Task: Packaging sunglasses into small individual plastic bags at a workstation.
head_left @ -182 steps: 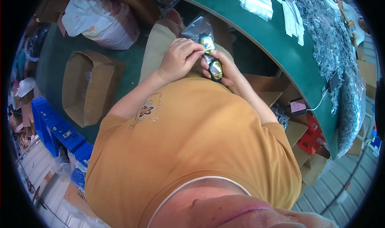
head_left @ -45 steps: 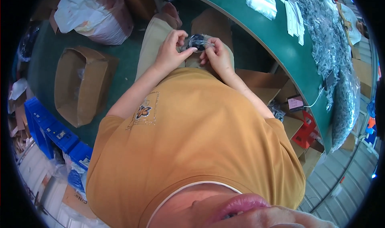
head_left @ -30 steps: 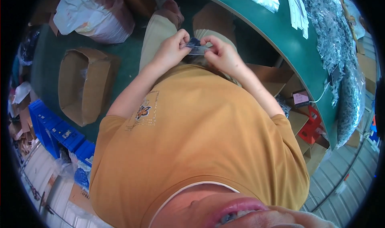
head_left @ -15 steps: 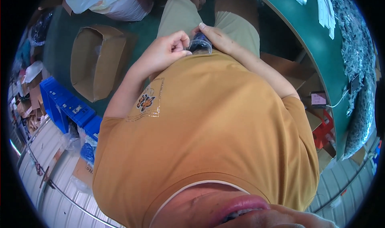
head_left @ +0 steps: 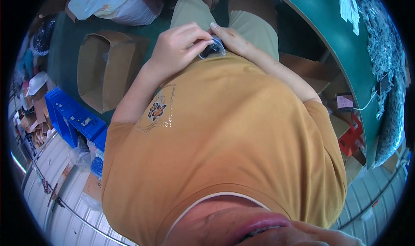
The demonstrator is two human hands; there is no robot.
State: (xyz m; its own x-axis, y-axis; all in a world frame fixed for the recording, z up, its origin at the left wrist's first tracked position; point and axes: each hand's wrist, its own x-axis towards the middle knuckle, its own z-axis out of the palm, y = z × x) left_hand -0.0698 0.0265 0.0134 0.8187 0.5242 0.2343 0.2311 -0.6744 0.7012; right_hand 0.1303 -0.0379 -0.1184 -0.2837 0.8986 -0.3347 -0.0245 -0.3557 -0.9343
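A small clear plastic bag with something dark inside rests in my lap, against the hem of my shirt. My left hand is closed, thumb and fingertips pinching the upper left part of the bag. On the other side my right hand holds the bag, thumb stretched along its top and the other fingers hidden beneath. What the dark content is, I cannot make out.
Ahead on the left stands an opened cardboard box, with a full white plastic bag beyond it. Blue plastic bins are at my left. A green table curves along my right, bearing bubble wrap and white paper strips.
My left hand has moved up and towards the bag's top, its fingers now over the bag. The right hand stays nearly in place.
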